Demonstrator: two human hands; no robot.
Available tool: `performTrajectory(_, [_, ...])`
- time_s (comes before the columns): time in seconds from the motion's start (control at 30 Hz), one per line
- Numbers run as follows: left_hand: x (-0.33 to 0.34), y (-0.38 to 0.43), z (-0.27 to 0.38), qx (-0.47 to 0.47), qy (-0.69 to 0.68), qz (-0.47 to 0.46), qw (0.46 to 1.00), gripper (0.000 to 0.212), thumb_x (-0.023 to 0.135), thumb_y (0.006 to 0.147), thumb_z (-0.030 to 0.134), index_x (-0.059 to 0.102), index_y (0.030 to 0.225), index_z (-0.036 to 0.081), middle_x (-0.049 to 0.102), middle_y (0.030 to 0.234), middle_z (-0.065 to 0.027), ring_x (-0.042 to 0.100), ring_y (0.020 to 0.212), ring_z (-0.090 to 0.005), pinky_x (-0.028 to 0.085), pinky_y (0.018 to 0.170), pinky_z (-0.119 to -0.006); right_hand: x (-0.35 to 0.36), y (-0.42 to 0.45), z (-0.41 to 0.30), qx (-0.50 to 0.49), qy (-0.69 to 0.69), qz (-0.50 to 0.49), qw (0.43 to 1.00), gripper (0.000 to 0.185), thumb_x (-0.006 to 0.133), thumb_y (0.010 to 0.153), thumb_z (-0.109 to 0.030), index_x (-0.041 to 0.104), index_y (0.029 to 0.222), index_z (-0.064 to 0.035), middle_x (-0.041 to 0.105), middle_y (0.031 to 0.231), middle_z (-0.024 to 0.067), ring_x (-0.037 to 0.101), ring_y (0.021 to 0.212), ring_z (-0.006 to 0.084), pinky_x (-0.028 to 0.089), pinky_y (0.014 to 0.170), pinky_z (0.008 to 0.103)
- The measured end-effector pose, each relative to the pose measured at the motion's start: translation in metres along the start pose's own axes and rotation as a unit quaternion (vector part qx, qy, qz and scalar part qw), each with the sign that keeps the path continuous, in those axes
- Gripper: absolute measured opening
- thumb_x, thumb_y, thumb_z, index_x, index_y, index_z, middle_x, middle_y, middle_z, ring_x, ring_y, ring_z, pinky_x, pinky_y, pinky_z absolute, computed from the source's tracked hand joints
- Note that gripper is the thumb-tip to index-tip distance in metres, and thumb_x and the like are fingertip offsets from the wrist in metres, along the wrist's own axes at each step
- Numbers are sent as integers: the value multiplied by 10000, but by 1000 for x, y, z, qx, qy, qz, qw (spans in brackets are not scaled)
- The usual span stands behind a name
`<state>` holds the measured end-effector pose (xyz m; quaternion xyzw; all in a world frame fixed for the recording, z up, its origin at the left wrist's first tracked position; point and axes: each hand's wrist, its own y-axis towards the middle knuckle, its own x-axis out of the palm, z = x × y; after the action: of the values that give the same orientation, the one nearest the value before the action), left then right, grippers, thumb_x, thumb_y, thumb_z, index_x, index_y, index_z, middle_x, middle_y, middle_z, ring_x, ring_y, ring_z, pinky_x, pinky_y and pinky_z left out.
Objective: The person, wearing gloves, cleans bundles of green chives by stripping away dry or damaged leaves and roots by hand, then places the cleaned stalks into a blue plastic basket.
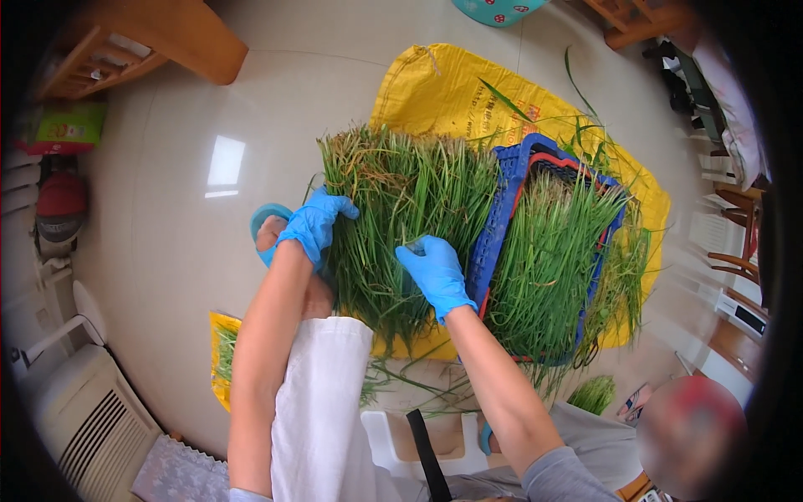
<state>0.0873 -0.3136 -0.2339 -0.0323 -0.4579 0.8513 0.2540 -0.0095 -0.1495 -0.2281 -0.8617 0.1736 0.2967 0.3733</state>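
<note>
A thick pile of long green grass-like stalks (pixel 408 182), root ends away from me, lies before me on a yellow woven sack (pixel 433 88). My left hand (pixel 322 219), in a blue glove, rests at the pile's left edge, its fingers partly curled against the stalks. Over the pile's lower right part is my right hand (pixel 433 267), also gloved, thumb and forefinger close together; whether a stalk is between them cannot be told. Touching the pile on the right, a blue plastic basket (pixel 486 251) with a red handle holds more of the same stalks (pixel 546 251).
Loose stalks (pixel 618 270) lie right of the basket, and a small bunch (pixel 593 394) is on the floor near another person (pixel 596 433) at lower right. A white plastic stool (pixel 389 445) stands below me. Wooden furniture (pixel 213 44) is at upper left, a turquoise tub (pixel 499 12) at the top.
</note>
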Motion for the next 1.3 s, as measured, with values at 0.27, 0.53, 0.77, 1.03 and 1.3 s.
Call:
performTrajectory(0.27, [-7, 13, -5, -18, 21, 33, 999, 442, 554, 551, -15, 527, 989, 29, 549, 803, -95, 514, 706, -229, 455, 639, -339, -83, -46, -13, 47, 402, 76, 911, 85, 556, 792, -110, 551, 840, -41, 557, 759, 9, 502, 653, 75, 405, 550, 210])
performTrajectory(0.53, [-7, 11, -4, 7, 56, -4, 998, 484, 521, 582, -13, 486, 1061, 42, 555, 856, -104, 547, 725, -257, 487, 640, -354, -219, -76, 15, -61, 451, 329, 828, 180, 501, 830, -151, 480, 976, -48, 538, 737, 63, 530, 615, 143, 454, 536, 255])
performTrajectory(0.77, [-12, 20, -11, -2, 20, -33, 999, 504, 525, 548, -41, 507, 1044, 45, 547, 800, -90, 517, 698, -241, 463, 623, -355, -229, -45, 58, -157, -228, 471, 838, 240, 503, 818, -125, 479, 1033, -22, 535, 865, 60, 502, 716, 105, 416, 628, 222])
performTrajectory(1.03, [-3, 8, -2, -21, 32, -35, 999, 498, 500, 588, -16, 498, 1082, 49, 565, 882, -89, 544, 748, -235, 485, 664, -341, -49, 15, 20, -118, 146, 187, 964, 492, 516, 782, -104, 330, 1216, 33, 361, 1222, 188, 369, 1123, 287, 297, 937, 317])
performTrajectory(1.3, [-16, 19, -15, -36, -60, -19, 997, 491, 526, 572, -31, 482, 1054, 51, 537, 866, -103, 543, 718, -237, 488, 608, -334, -14, 49, 20, 18, 96, 224, 970, 607, 536, 745, -67, 242, 1271, 15, 327, 1208, 199, 352, 1106, 338, 273, 951, 374])
